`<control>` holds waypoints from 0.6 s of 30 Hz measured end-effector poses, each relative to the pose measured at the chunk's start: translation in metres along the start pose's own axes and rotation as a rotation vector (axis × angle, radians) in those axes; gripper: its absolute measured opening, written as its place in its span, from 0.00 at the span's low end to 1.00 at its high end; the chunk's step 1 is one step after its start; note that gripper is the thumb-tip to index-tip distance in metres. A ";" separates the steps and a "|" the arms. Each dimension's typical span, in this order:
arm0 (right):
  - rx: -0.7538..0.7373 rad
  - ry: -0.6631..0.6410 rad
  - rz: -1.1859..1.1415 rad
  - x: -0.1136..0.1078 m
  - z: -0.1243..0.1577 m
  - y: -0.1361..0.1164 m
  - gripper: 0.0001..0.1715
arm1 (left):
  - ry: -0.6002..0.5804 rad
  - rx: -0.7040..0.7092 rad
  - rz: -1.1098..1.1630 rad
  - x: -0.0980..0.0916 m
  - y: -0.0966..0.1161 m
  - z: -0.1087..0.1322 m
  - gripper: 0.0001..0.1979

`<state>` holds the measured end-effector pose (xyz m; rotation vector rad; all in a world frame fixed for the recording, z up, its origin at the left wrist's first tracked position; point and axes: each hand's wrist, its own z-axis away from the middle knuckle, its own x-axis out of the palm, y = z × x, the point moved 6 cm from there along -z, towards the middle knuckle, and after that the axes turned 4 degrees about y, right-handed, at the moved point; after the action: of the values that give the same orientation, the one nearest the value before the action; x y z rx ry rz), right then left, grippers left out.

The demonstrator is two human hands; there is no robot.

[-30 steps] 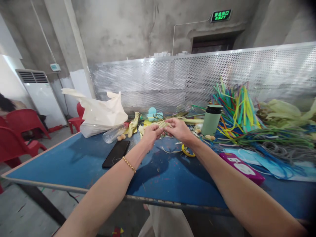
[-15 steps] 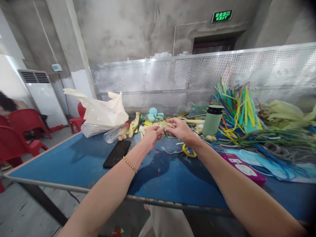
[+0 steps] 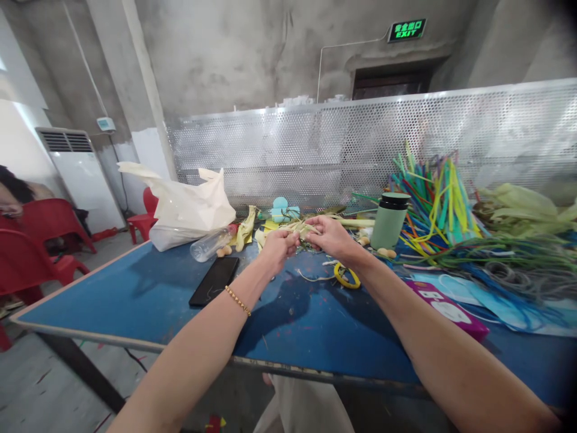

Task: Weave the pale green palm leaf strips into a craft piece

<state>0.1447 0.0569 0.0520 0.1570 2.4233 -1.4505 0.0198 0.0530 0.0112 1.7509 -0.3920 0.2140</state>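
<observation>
Both hands meet over the far middle of the blue table (image 3: 112, 300). My left hand (image 3: 279, 248) is closed in a pinch on a pale strip of corn husk (image 3: 297, 228). The fingers of my right hand (image 3: 329, 236) close on the same husk from the other side. Just where the fingertips press is too small to make out. A pile of husk scraps and stalks lies behind the hands. Below my right wrist are a yellow ring of tape (image 3: 346, 276) and a thin white string (image 3: 315, 277).
Left of the hands lie a black phone (image 3: 214, 281), a clear bottle (image 3: 210, 243) and a white plastic bag (image 3: 193, 210). To the right stand a green tumbler (image 3: 388, 221), colourful strips (image 3: 446, 204) and a purple packet (image 3: 451, 310). A perforated metal panel (image 3: 279, 150) backs the table.
The view has shifted very slightly. My hands stay together on the husk, and the right fingers have moved a little. At the far left, more of another person's arm shows.
</observation>
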 end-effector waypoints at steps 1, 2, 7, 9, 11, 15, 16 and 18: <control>0.002 -0.001 -0.004 0.000 0.000 0.000 0.20 | 0.000 -0.002 0.006 0.000 0.000 0.000 0.14; -0.001 0.000 -0.005 0.000 0.000 0.000 0.20 | 0.002 -0.004 0.012 0.000 0.000 0.000 0.13; -0.044 0.004 0.059 -0.001 -0.001 0.003 0.15 | -0.069 -0.020 0.026 0.000 0.001 -0.003 0.13; -0.069 0.008 0.111 -0.002 -0.002 0.005 0.10 | -0.094 -0.033 0.040 -0.001 0.001 -0.005 0.12; -0.085 0.014 0.146 -0.002 -0.003 0.006 0.09 | -0.083 -0.030 0.044 -0.004 0.001 -0.006 0.11; -0.057 0.001 0.137 0.000 -0.002 0.008 0.08 | -0.040 -0.017 0.012 -0.007 0.001 -0.007 0.12; -0.057 -0.006 0.144 0.001 -0.001 0.007 0.10 | -0.033 -0.008 0.004 -0.007 0.001 -0.007 0.12; -0.084 -0.017 0.186 0.002 0.001 0.004 0.16 | -0.030 0.029 -0.031 -0.006 0.001 -0.006 0.12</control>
<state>0.1438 0.0577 0.0475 0.3397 2.3800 -1.2629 0.0140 0.0595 0.0117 1.7889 -0.3850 0.1726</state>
